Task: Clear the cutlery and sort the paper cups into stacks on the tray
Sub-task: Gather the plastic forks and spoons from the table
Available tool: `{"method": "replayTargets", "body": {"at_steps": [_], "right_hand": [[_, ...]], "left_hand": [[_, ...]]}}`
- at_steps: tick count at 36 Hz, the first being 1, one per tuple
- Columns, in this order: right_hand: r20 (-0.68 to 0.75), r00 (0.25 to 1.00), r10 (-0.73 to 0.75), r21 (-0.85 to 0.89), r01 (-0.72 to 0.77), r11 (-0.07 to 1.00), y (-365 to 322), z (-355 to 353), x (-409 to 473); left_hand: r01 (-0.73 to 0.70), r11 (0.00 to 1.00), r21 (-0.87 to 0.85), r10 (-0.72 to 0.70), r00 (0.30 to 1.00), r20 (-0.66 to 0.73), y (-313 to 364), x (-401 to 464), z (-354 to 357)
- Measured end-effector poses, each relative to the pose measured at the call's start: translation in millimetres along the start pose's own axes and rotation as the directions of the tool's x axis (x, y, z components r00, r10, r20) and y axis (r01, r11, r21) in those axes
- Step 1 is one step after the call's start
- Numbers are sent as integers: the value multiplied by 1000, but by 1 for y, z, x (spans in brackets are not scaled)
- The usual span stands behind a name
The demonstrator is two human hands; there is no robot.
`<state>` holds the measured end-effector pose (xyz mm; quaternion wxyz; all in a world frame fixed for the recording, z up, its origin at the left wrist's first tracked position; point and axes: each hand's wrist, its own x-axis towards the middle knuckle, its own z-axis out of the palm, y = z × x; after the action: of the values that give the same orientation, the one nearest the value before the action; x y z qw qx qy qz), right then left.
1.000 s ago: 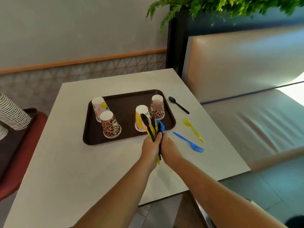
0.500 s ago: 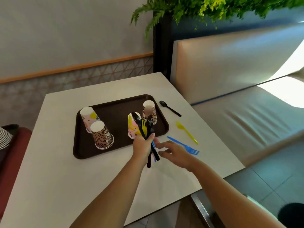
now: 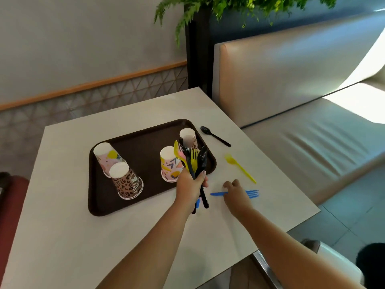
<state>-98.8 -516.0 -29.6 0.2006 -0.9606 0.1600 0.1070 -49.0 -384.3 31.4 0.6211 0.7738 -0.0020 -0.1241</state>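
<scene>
Head view: your left hand [image 3: 190, 187] grips the cutlery bundle [image 3: 192, 161]; your right hand [image 3: 236, 196] pinches the blue fork [image 3: 253, 193]; near the table's right edge, yellow fork [image 3: 239, 167] and black spoon [image 3: 214, 136] remain; cups [image 3: 121, 177] unstacked.

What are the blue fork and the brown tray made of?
Blue fork: probably plastic, since it is thin, bright and one solid colour. Tray: looks like hard moulded plastic, dark brown with a rounded raised rim and a dull sheen, though I can't be sure.

Both forearms bare — no sleeves, no watch; hands ungloved — left hand [image 3: 190, 189], right hand [image 3: 236, 198].
</scene>
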Motion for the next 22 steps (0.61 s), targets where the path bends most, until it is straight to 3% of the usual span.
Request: {"method": "replayTargets", "body": {"at_steps": [3,6,10,13,17,22], "right_hand": [[4,1000,-31,-202,31,979,2,3,-9],[109,992,-57,-365,94,926,-2,2,-20],[86,995,57,-190,-40,981,-4,1,-33],[-32,999,3,-56,-5,998,0,-2,-45],[-191,981,-42,-74,28,997,5,-16,-47],[-226,973,47,195,-2,981,23,-37,-31]], "left_hand": [[-9,1000,-19,9,1000,22,-1,1,2],[-3,1000,-30,5,999,42,-4,1,6],[-13,999,-49,18,995,93,-5,-2,17],[-26,995,-92,38,991,125,-3,-4,25],[-22,995,-97,34,991,127,-2,-2,32],[7,996,-94,4,993,120,-2,0,39]]}}
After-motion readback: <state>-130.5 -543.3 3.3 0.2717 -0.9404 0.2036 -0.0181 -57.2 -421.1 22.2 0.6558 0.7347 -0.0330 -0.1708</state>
